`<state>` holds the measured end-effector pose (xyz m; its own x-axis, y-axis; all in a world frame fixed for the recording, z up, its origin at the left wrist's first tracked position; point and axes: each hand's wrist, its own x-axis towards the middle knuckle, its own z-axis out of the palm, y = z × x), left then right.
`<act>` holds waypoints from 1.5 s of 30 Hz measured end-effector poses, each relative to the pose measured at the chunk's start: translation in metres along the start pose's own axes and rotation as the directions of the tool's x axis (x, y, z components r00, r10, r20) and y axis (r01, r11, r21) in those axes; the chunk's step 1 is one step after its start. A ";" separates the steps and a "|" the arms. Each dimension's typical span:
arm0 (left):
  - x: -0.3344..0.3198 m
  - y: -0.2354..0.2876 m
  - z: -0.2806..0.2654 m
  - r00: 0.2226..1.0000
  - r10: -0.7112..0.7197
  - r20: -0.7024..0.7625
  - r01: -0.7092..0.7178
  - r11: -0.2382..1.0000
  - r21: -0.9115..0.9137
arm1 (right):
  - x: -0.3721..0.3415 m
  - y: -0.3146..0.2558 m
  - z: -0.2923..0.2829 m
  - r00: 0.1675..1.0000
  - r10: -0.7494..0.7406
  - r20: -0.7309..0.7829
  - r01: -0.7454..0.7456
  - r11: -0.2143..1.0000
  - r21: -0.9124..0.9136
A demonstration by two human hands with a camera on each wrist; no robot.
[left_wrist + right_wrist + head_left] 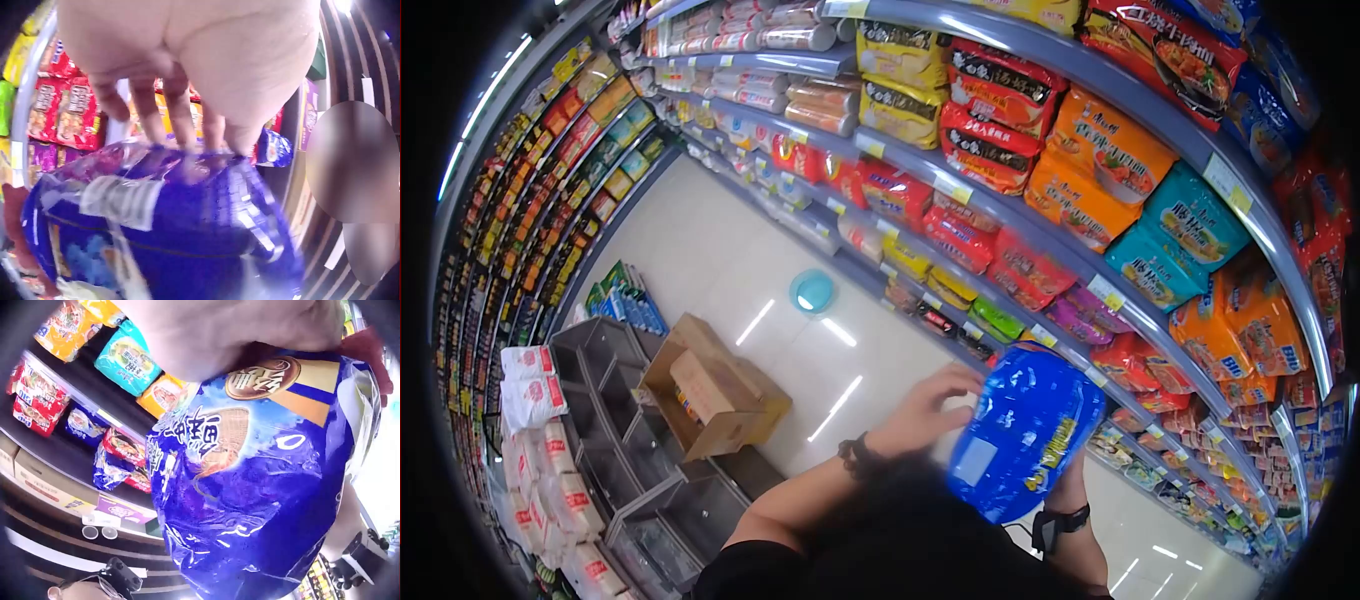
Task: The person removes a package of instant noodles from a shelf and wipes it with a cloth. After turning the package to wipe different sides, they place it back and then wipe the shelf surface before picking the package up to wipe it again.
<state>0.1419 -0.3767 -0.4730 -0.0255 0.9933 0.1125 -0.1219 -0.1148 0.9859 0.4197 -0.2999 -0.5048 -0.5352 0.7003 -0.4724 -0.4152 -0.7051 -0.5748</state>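
Observation:
A shiny blue multipack of instant noodles (1025, 430) is held up in front of the body, in the aisle beside the shelves. My right hand (1068, 487) grips its near right side; in the right wrist view that hand covers the upper edge of the pack (244, 481), whose printed front shows. At the opposite edge, my left hand (925, 408) pinches the wrapper between thumb and bent fingers. The left wrist view shows the fingertips (181, 144) right at the crinkled clear part of the wrapper, above a white barcode label (122, 201).
Shelves of bagged noodles (1100, 150) run along the right side, their metal edges (960, 190) close to the pack. On the floor stand a turquoise round stool (812, 291) and an open carton (750, 420). Grey bins (615, 400) and stacked white packages (530, 375) are at left.

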 end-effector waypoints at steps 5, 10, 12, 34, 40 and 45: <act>-0.065 -0.070 0.016 0.866 -0.500 0.006 0.344 0.586 -0.734 | -0.008 0.038 0.036 0.995 0.098 -0.017 -0.094 0.984 0.154; -0.071 -0.035 0.018 0.876 -0.432 0.215 0.386 0.362 -0.849 | -0.021 0.056 0.041 0.940 -0.304 -0.155 0.295 0.952 -0.075; -0.061 -0.024 0.012 0.912 -0.313 0.264 0.385 0.435 -0.814 | -0.023 0.060 0.045 0.843 -0.513 -0.160 0.481 0.853 -0.200; -0.053 0.018 -0.328 0.862 -0.391 0.324 0.454 0.310 -0.835 | 0.122 0.173 0.351 0.419 -0.551 0.722 0.669 -0.350 -0.656; -0.026 0.019 -0.336 0.819 -0.427 0.384 0.507 0.227 -0.831 | 0.122 0.174 0.355 0.729 -0.557 0.397 0.396 -0.130 -0.909; -0.005 0.029 -0.324 0.862 -0.117 0.493 0.505 0.119 -0.855 | 0.108 0.168 0.358 0.640 -0.441 0.629 0.595 -0.234 -0.769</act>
<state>-0.1834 -0.3885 -0.4856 0.4810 0.8756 0.0432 -0.8759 0.4778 0.0678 0.0289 -0.3825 -0.4130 -0.6226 0.6888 0.3715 0.3441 0.6673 -0.6605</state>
